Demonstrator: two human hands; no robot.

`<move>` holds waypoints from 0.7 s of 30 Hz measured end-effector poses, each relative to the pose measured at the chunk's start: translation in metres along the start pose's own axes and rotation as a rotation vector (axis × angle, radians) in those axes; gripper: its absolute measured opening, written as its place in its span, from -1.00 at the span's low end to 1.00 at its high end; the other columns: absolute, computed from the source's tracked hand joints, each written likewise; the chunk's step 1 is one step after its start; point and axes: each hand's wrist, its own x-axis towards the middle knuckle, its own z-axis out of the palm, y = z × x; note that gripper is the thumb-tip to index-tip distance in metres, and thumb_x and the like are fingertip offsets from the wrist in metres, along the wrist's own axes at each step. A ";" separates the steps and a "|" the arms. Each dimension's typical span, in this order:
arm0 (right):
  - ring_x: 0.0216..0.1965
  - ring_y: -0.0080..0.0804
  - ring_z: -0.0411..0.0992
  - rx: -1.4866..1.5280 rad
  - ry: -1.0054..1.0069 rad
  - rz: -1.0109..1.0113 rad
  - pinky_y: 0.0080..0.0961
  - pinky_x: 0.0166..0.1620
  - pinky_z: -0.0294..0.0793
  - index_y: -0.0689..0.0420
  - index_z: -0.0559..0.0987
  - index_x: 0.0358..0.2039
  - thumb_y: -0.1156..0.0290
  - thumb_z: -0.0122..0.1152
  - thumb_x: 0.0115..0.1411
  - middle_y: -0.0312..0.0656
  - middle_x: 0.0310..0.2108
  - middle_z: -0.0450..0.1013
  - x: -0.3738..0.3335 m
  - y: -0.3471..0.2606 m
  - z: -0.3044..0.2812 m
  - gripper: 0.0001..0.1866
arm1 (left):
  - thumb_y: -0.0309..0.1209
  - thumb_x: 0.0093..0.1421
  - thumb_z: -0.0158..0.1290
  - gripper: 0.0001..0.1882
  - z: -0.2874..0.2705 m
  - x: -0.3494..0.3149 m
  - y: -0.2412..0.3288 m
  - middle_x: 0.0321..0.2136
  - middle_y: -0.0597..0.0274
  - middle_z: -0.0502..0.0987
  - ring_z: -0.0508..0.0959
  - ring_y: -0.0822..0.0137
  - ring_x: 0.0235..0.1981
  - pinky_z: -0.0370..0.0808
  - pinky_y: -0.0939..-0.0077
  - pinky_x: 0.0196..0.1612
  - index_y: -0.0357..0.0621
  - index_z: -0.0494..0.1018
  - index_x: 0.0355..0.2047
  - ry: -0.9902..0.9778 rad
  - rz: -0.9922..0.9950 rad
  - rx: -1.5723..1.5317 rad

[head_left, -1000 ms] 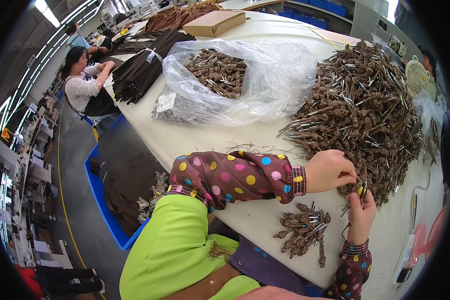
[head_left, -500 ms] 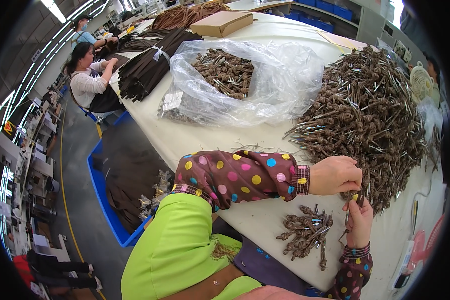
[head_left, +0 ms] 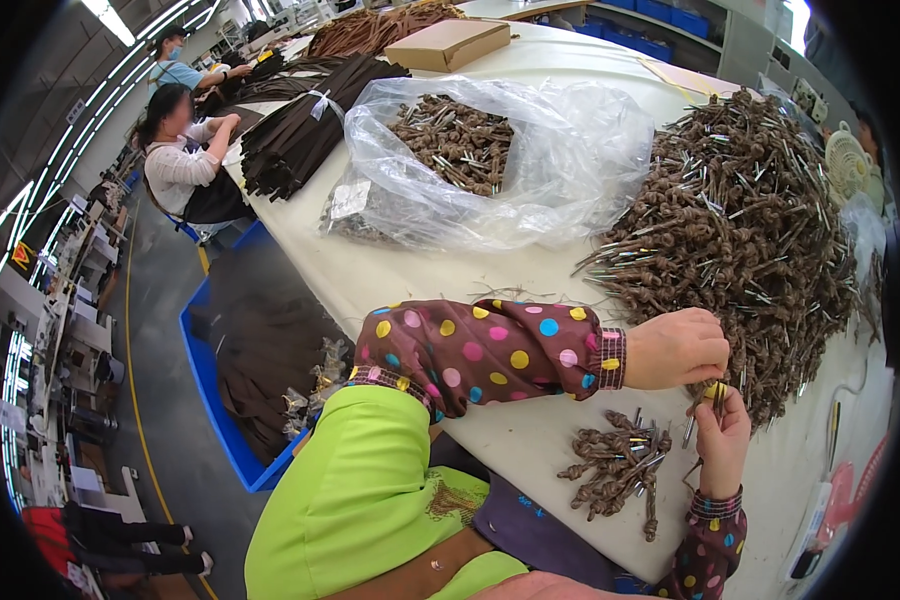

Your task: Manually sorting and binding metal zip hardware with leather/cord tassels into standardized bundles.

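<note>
My left hand (head_left: 678,348) reaches across from the left in a polka-dot sleeve, fingers curled into a pinch. Just below it, my right hand (head_left: 723,440) is closed, thumb up, around a brown knotted cord (head_left: 692,428) with a shiny metal tip. The fingertips of both hands meet on this cord; the part between them is mostly hidden. A small yellow item (head_left: 714,391) shows at my right fingers, its kind unclear. Left of my right hand lies a small heap of knotted cords (head_left: 618,465). Behind both hands rises a large pile of similar cords (head_left: 740,240).
A clear plastic bag (head_left: 560,150) of cords lies mid-table, beside a bundle of dark strips (head_left: 310,130) and a cardboard box (head_left: 448,46). A blue bin (head_left: 205,375) stands on the floor at left. Two people work along the table's far left side. A fan (head_left: 848,165) stands far right.
My hands stay together on the cord, with slight finger shifts. The whole view has moved a little. At far left, a person in light blue has stretched an arm forward.
</note>
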 end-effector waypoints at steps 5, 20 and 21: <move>-0.63 -0.85 0.05 -0.047 -0.002 -0.099 -0.87 -0.61 -0.03 0.19 0.31 -0.08 0.27 0.06 0.18 -0.44 -0.44 0.31 0.000 0.001 -0.005 -0.64 | -0.40 0.05 0.07 -0.88 -0.001 -0.002 0.002 -0.48 0.22 0.38 0.40 0.15 -0.29 0.33 0.28 0.00 -0.12 0.35 -0.48 0.003 0.010 0.002; -0.52 -0.34 0.42 -0.778 0.168 -0.498 -0.55 -0.47 0.39 0.21 0.45 -0.36 0.36 0.23 0.03 -0.15 -0.48 0.37 -0.002 -0.025 -0.008 -0.77 | -0.55 -0.01 0.12 -0.90 -0.011 0.002 -0.001 -0.50 0.28 0.48 0.50 0.29 -0.42 0.38 0.26 -0.01 -0.16 0.42 -0.47 -0.084 -0.050 0.058; -0.54 -0.36 0.41 -0.808 0.189 -0.513 -0.53 -0.50 0.37 0.18 0.45 -0.40 0.32 0.22 0.05 -0.20 -0.49 0.38 -0.002 -0.021 -0.010 -0.79 | -0.56 0.00 0.11 -0.90 -0.009 0.002 -0.003 -0.49 0.28 0.49 0.50 0.29 -0.42 0.37 0.25 0.00 -0.17 0.41 -0.46 -0.111 -0.063 0.051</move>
